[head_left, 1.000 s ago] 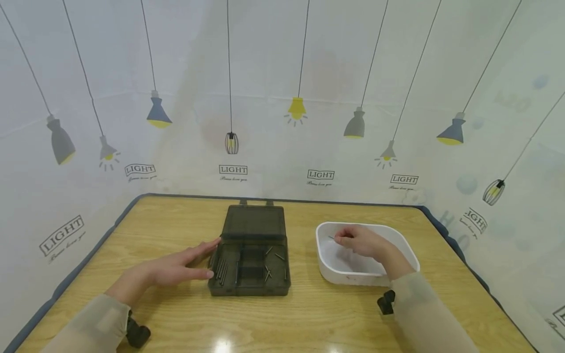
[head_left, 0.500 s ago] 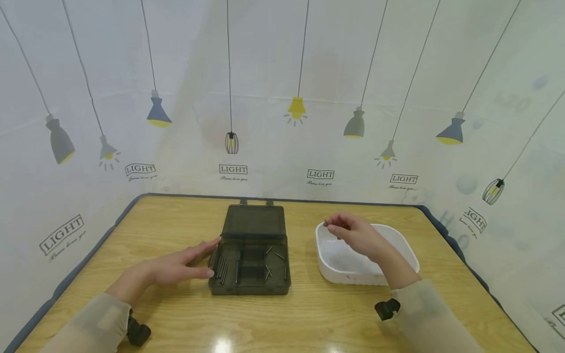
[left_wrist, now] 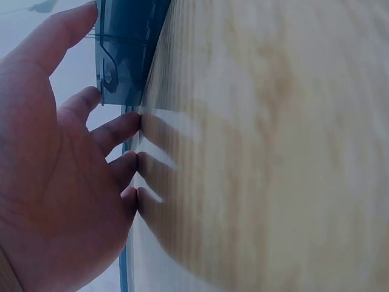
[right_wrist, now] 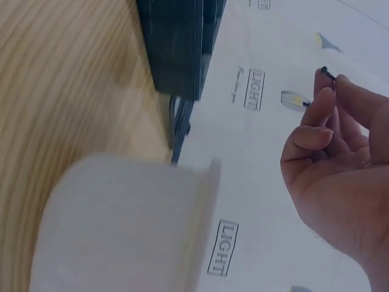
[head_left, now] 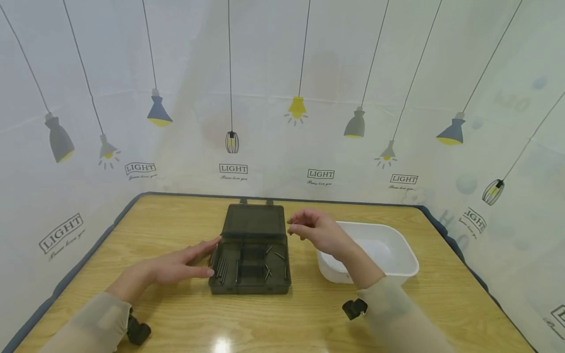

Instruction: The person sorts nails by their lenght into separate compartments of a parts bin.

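Observation:
A dark, see-through plastic organizer box (head_left: 250, 287) stands on the table with its lid (head_left: 253, 220) folded back. Long thin metal pieces (head_left: 222, 270) lie in its left compartment, and short screw-like pieces (head_left: 268, 272) are scattered in the right one. My left hand (head_left: 176, 264) rests at the box's left side, fingers stretched out, thumb and index fingertip at its wall. In the right wrist view, my right hand (right_wrist: 340, 146) pinches a small dark screw (right_wrist: 328, 73) between thumb and index finger. In the head view this right hand hovers just right of the lid, above the table.
To the right stands a white plastic bin (head_left: 388, 240), partly behind my right forearm. The wooden table (head_left: 185, 318) ends in a dark edge against a white curtain (head_left: 273, 147) printed with lamps. A black camera mount sits at each wrist.
My right hand has lifted out of the white bin and moved left to beside the box lid, still pinching the screw. My left hand has stayed at the box.

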The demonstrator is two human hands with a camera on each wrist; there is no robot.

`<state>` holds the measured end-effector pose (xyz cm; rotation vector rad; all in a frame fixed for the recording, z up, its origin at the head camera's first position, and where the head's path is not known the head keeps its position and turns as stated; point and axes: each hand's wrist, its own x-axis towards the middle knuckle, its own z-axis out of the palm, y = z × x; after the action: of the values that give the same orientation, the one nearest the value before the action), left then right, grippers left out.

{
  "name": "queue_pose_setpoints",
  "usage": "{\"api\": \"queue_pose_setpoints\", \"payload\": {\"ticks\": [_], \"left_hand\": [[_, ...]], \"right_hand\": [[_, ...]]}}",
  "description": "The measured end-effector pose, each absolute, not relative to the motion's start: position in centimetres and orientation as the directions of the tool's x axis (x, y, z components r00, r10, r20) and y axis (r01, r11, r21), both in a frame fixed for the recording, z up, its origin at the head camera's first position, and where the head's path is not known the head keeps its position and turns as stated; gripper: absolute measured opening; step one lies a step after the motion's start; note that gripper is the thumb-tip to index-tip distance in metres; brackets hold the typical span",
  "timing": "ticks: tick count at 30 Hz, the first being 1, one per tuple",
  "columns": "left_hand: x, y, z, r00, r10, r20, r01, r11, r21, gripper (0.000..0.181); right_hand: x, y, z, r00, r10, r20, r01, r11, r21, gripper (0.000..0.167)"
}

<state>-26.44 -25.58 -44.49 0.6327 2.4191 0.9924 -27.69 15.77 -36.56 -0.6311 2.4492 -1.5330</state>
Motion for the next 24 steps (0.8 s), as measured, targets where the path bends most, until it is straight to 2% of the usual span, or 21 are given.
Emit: {"api": "queue_pose_setpoints", "payload": {"ticks": [16, 24], "left_hand": [[-26.5, -25.5, -44.6, -0.801, 0.55, -0.237, 0.232, 0.65, 0.724, 0.091], [-26.4, -25.3, -44.3, -0.792, 0.564, -0.233, 0.247, 0.645, 0.724, 0.09]], "right_hand": [[-27.9, 7.9, -39.6, -0.871, -0.491, 0.0, -0.214, 0.378, -0.901, 0.022], [-27.4, 5.5, -40.6, -0.869, -0.493, -0.03, -0.174, 0.363, -0.915, 0.015]]}}
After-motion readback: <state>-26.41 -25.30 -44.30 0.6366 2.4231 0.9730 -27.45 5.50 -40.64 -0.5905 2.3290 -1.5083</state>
